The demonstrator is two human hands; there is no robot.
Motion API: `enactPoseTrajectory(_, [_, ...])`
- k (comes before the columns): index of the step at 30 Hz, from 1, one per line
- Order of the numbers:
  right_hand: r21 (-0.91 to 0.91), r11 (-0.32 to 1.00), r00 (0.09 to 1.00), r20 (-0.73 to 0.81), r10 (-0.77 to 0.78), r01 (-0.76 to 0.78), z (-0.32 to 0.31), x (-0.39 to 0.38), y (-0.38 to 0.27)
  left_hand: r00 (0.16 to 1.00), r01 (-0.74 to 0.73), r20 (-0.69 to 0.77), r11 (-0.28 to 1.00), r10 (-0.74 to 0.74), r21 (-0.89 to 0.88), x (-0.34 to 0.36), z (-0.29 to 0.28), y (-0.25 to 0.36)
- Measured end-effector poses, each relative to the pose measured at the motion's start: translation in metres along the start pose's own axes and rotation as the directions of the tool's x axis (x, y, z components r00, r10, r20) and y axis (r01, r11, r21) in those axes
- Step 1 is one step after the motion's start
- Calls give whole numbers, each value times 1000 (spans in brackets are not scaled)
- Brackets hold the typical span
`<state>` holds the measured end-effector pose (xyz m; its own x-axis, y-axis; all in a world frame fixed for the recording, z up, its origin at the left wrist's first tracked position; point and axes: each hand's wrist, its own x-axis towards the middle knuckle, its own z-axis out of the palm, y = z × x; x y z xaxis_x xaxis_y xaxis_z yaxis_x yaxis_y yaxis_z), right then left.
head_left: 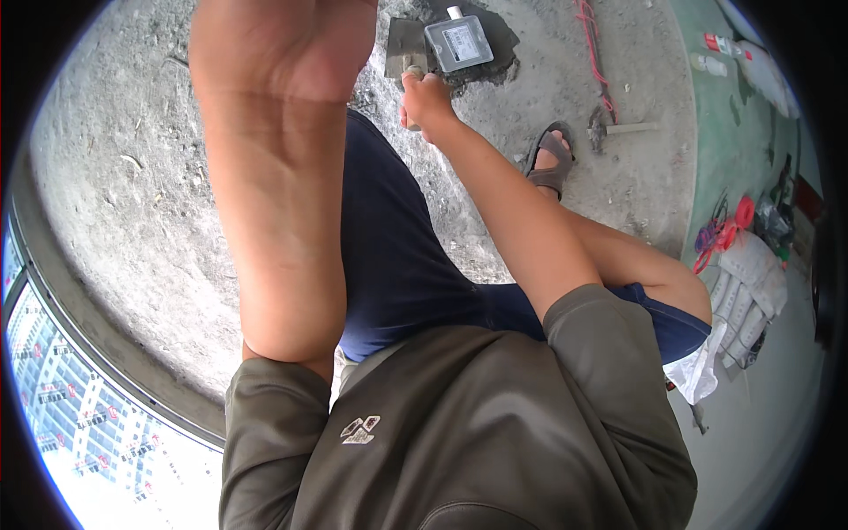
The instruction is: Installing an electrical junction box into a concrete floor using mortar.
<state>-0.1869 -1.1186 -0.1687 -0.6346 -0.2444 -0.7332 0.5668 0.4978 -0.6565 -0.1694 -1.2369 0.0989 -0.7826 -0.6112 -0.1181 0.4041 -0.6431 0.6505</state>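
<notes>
My right hand point(427, 106) is wrapped round the pale handle of a trowel point(404, 37). The trowel's flat, grey-smeared blade lies at the left edge of a patch of dark wet mortar point(502, 42). Right beside the blade, a square grey plate point(458, 42) with a printed label is set in the mortar. A short white pipe end point(455, 12) shows at its far edge. My left hand point(283, 44) is raised close in front of me at the top. Only its palm and wrist are visible; the fingers are cut off by the frame's edge.
Rough bare concrete point(115, 177) surrounds me. To the right lie a hammer point(625, 129) and a red cord point(590, 40), near my sandalled foot point(551, 159). Bottles point(709, 64), pink tape rolls point(738, 221) and bags point(751, 274) stand along the right. A window point(79, 406) is at lower left.
</notes>
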Motion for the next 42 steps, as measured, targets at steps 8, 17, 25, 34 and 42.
enactPoseTrajectory(8, [-505,859,982,-101,-157,85,-20,-43,55,999,2,39,1000,-1,-21,1,-6,5])
enactPoseTrajectory(17, [-626,763,977,-7,-212,161,-37,-14,31,996,-17,85,999,20,-38,-1,-3,1])
enactPoseTrajectory(25, [-686,721,986,-28,-167,103,-59,-57,69,999,-33,43,999,33,-6,0,1,1])
enactPoseTrajectory(34, [-629,762,973,-41,-229,153,-38,-25,53,996,5,91,999,-2,-33,5,-5,-3])
enactPoseTrajectory(42, [-650,751,975,-67,-211,118,-67,-67,100,993,101,76,992,-96,-76,11,-6,-2])
